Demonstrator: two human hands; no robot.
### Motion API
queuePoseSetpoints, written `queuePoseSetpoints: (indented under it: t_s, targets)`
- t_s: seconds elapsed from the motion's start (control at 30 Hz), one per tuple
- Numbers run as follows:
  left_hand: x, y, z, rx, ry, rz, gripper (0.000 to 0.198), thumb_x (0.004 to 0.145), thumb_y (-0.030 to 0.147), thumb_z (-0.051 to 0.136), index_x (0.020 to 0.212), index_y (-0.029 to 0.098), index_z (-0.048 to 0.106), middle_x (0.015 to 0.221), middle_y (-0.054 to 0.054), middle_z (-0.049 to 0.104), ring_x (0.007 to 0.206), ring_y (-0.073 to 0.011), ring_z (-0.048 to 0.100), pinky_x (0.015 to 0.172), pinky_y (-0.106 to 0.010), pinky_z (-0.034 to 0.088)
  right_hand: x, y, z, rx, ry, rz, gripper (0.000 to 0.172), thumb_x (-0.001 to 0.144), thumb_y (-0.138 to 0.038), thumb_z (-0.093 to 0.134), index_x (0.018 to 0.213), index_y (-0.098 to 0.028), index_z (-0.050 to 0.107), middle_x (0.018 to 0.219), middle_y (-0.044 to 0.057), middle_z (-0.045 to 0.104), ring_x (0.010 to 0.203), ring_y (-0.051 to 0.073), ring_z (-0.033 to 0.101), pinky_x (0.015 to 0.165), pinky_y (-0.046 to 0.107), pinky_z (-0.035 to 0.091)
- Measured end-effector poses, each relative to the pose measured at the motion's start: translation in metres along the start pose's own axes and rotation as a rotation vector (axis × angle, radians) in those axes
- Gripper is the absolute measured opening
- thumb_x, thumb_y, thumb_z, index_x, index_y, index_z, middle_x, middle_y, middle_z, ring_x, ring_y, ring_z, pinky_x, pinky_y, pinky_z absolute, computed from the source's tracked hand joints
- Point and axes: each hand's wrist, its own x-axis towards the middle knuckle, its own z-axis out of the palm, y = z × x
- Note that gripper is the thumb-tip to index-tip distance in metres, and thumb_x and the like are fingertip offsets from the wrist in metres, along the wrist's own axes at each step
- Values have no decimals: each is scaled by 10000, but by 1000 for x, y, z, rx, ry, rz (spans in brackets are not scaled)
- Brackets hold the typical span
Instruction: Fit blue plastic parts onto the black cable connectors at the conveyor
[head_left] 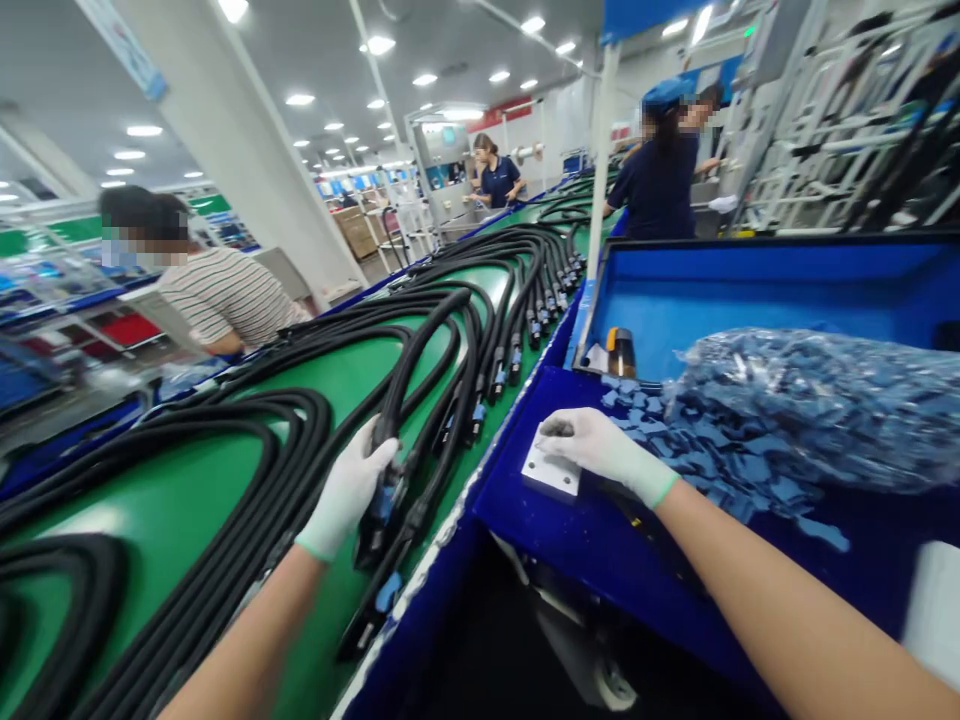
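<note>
Well, the thick black rubber-sheathed cable lies on the green conveyor belt, weighty and fairly stiff, best taken just above its blue-and-black plug. There the gloved left hand has its fingers clenched around it. The gloved right hand rests, fingers released, on a white rectangular plate (a clear bag of blue pieces lies just beside) in the blue tray.
</note>
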Motion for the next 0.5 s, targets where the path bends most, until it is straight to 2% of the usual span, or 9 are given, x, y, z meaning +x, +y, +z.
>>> queuePoseSetpoints:
  t_s: [0.07,0.1,0.17,0.23,0.33,0.4,0.5]
  targets:
    - [-16,-31,-53,277,-65,-114,702,901,528,570,1503,188,445,1149,-102,726,829,-241,719,771,-360,582,2,4,4,-56,7,1,228,812,-298,657,972,-167,754,893,50,765,799,205,688,732,289,493]
    - [-23,-44,-74,398,-117,-154,664,885,545,578,1436,177,537,1168,-102,735,930,-271,724,882,-384,568,4,5,6,-97,16,0,216,823,-300,644,964,-178,754,892,42,766,801,201,688,728,283,488]
    - [-29,-63,-101,548,-149,-202,581,842,564,602,1254,164,688,1205,-113,738,1119,-335,682,1063,-425,479,7,6,10,-196,32,0,198,839,-305,628,950,-204,756,891,24,766,808,192,687,709,271,473]
    - [-25,-75,-108,610,-102,-214,552,787,536,638,1170,149,728,1280,-147,707,1258,-382,603,1155,-448,383,11,5,13,-287,42,4,184,836,-309,633,939,-223,759,889,12,766,813,188,685,697,266,458]
    - [-4,-80,-97,662,-59,-217,630,651,418,717,1194,98,709,1315,-219,670,1301,-413,565,1162,-449,359,14,4,16,-375,54,11,183,827,-306,645,942,-231,765,881,11,764,818,188,682,718,267,452]
    - [13,-73,-90,652,-79,-229,625,541,349,760,1104,77,733,1191,-240,719,1204,-432,624,1097,-454,421,13,3,14,-371,55,21,195,830,-296,643,961,-216,764,899,24,766,835,192,684,735,267,457]
    - [30,-45,-94,581,-113,-214,545,464,365,795,942,107,751,977,-182,769,1012,-414,693,929,-434,522,3,-5,14,-295,33,19,207,860,-291,620,984,-197,757,937,40,766,855,198,688,750,271,473]
